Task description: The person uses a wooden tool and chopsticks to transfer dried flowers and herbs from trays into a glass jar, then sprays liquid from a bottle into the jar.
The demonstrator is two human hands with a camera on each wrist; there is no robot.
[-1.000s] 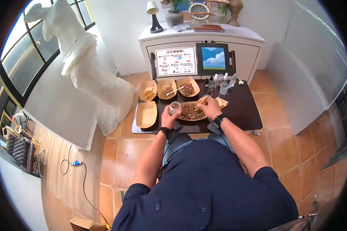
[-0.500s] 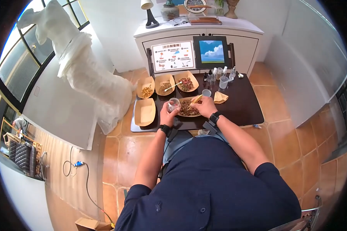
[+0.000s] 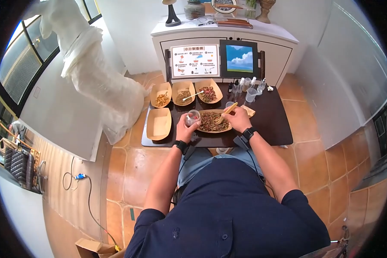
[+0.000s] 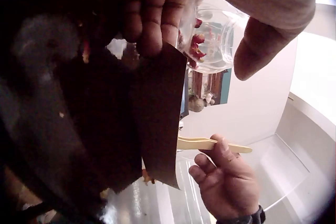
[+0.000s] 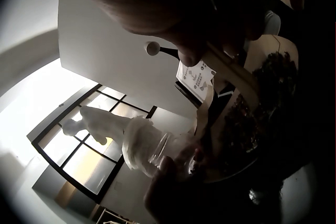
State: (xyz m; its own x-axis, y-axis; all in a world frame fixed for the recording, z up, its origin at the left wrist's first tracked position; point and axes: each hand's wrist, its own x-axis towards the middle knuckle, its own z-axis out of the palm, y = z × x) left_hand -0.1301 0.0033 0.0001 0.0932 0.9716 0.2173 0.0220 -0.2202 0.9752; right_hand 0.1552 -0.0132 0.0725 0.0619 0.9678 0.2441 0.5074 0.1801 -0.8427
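Observation:
My left hand (image 3: 186,130) grips a clear jar (image 3: 193,115) beside the left end of a long paper tray (image 3: 208,131). Red dried petals (image 4: 198,47) show inside the jar in the left wrist view. The tray holds a brown and reddish mix of dried plant bits (image 3: 211,120). In my right hand (image 3: 241,118) a pale wooden utensil (image 3: 230,109) is pinched between thumb and fingers. It slants down to the left, its lower end at the mix; in the dark right wrist view that end overlaps the tray.
Three paper trays with dried material stand behind, one with a white-tipped stick (image 3: 193,96) across it. Another paper tray (image 3: 158,124) is at left. Small bottles (image 3: 241,84), a measuring cup (image 3: 250,95) and brown paper (image 3: 248,111) sit at right. An instruction board (image 3: 195,61) stands behind.
My right hand and the wooden utensil have shifted slightly right over the long tray, away from the jar. My left hand keeps the jar near the tray's left end. The head view has moved slightly.

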